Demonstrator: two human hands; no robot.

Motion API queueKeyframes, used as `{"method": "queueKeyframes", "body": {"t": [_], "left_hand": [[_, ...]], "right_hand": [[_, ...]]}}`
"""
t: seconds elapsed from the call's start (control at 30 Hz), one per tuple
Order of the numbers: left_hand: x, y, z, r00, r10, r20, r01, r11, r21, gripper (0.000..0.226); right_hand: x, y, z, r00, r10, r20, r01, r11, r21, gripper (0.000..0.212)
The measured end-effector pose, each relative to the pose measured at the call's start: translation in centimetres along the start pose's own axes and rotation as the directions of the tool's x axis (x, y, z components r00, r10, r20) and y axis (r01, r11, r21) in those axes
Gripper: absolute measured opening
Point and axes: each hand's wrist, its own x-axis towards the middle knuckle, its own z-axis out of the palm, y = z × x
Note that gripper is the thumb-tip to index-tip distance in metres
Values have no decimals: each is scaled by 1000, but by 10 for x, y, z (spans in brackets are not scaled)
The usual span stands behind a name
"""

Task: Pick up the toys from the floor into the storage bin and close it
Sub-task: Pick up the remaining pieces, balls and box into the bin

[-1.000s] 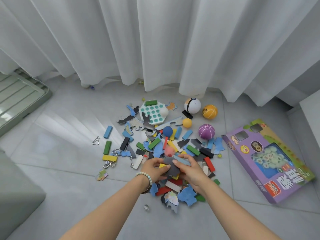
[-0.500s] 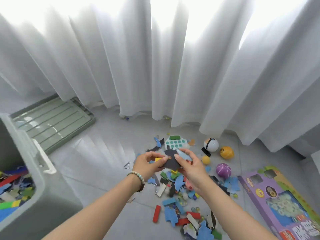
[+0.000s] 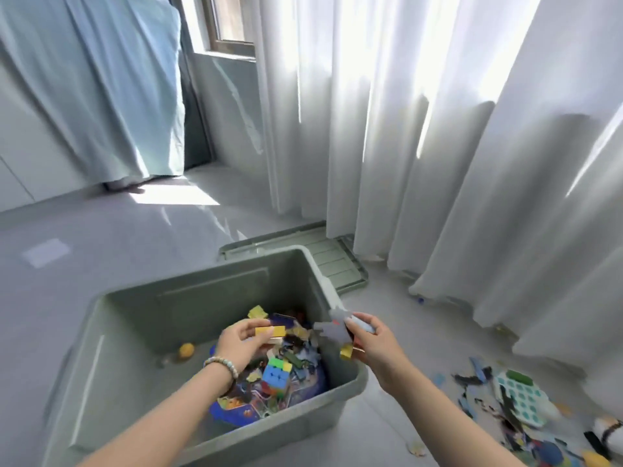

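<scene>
The storage bin (image 3: 161, 318), at the left edge a moment ago, now fills the lower centre, open, its lid (image 3: 333, 264) flat on the floor behind it. The floor toys (image 3: 515, 399) now sit lower right. The hands, earlier joined over that pile, are apart: the left hand (image 3: 239, 343) pinches a yellow block (image 3: 269, 331) above the bin's contents, and the right hand (image 3: 377, 347), over the right rim, grips a grey flat piece (image 3: 332, 330) and a small yellow piece (image 3: 346, 351).

Sheer white pleated curtains (image 3: 387, 129) hang to the glossy grey tiled floor (image 3: 101, 237) along the right. A pale blue fabric drape (image 3: 101, 79) hangs at the left, beside a dark-framed window (image 3: 229, 28). A bright patch of sunlight (image 3: 172, 197) lies on the floor beneath the drape.
</scene>
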Motion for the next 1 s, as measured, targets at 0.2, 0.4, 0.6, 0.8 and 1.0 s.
{"method": "queueKeyframes", "body": {"t": [0.2, 0.4, 0.6, 0.8, 1.0], "left_hand": [[26, -43, -55, 982, -172, -74, 162, 979, -124, 23], [37, -33, -46, 995, -82, -64, 81, 997, -10, 21], [23, -17, -30, 1000, 9, 22, -14, 978, 208, 18], [-1, 22, 29, 958, 184, 221, -260, 882, 393, 30], [-28, 52, 122, 841, 352, 411, -538, 620, 572, 43]], "right_hand": [[36, 19, 80, 988, 152, 28, -153, 987, 38, 18], [46, 20, 84, 987, 141, 81, -137, 990, -45, 40], [27, 7, 45, 994, 65, 90, -39, 963, -268, 32], [-1, -21, -41, 999, -27, 45, 41, 934, -354, 30], [-30, -13, -166, 987, -86, -136, 4, 857, -515, 35]]}}
